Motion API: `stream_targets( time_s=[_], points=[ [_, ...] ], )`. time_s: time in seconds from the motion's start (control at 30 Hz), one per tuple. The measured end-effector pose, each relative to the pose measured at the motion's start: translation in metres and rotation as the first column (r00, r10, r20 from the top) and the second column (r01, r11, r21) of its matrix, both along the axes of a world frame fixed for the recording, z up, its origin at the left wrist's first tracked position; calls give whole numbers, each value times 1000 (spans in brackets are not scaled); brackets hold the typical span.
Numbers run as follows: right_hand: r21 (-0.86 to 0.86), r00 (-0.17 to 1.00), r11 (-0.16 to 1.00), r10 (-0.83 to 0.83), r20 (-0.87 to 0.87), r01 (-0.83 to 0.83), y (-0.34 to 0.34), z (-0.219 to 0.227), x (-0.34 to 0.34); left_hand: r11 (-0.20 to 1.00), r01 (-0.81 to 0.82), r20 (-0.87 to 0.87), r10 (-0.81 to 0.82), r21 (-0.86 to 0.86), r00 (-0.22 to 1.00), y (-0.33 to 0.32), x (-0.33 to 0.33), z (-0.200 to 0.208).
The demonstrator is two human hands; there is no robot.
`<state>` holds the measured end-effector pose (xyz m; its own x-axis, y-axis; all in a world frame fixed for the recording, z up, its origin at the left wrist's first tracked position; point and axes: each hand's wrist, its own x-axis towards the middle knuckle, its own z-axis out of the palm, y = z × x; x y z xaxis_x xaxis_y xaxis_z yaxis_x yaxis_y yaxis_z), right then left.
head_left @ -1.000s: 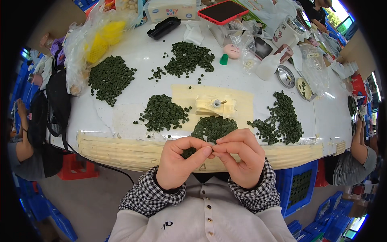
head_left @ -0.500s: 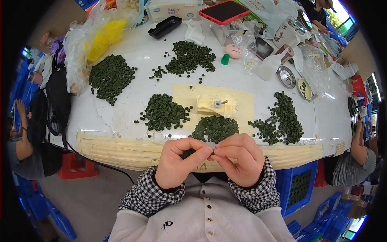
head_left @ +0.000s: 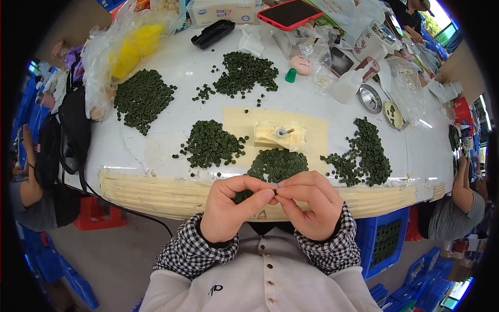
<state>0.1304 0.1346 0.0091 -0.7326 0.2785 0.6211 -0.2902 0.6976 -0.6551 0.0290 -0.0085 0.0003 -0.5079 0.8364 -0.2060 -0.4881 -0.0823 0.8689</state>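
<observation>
My left hand (head_left: 232,207) and my right hand (head_left: 312,205) meet at the table's front edge, thumbs and forefingers pinched together. Between their tips is a small dark green round piece (head_left: 275,192), mostly covered by the fingers. Just beyond them lies a heap of small dark green ring-like pieces (head_left: 278,165), and more of these show beneath my left fingers. Behind that heap stands a block wrapped in cream tape (head_left: 270,136), with a thin metal pin (head_left: 289,131) sticking out of its top.
More green heaps lie at left (head_left: 210,145), far left (head_left: 143,99), back (head_left: 246,75) and right (head_left: 366,153). A red-edged phone (head_left: 289,15), black case (head_left: 213,35) and green cap (head_left: 290,76) sit at the back. A blue crate (head_left: 367,244) is below the table's right; other people sit at both sides.
Both hands stay pinched together in nearly the same place. The right fingers have shifted slightly around the small piece.
</observation>
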Motion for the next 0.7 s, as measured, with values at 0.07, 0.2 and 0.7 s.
stream_targets(
  time_s=[0.07, 0.2, 0.7],
  points=[
    [-13, 1000, 1000, 4, 9, -4, 0, 0, 1, 1000, 2, -14, -2, 3, 1000, 0, 0, -2],
    [-187, 995, 982, 50, 82, -34, 0, -1, 3, 1000, -15, -72, 15, -2, 997, 0, 1, -4],
    [-595, 981, 803, 145, 132, -39, -10, -8, 2, 995, -94, -197, 88, -22, 976, 0, 4, -7]
  ],
)
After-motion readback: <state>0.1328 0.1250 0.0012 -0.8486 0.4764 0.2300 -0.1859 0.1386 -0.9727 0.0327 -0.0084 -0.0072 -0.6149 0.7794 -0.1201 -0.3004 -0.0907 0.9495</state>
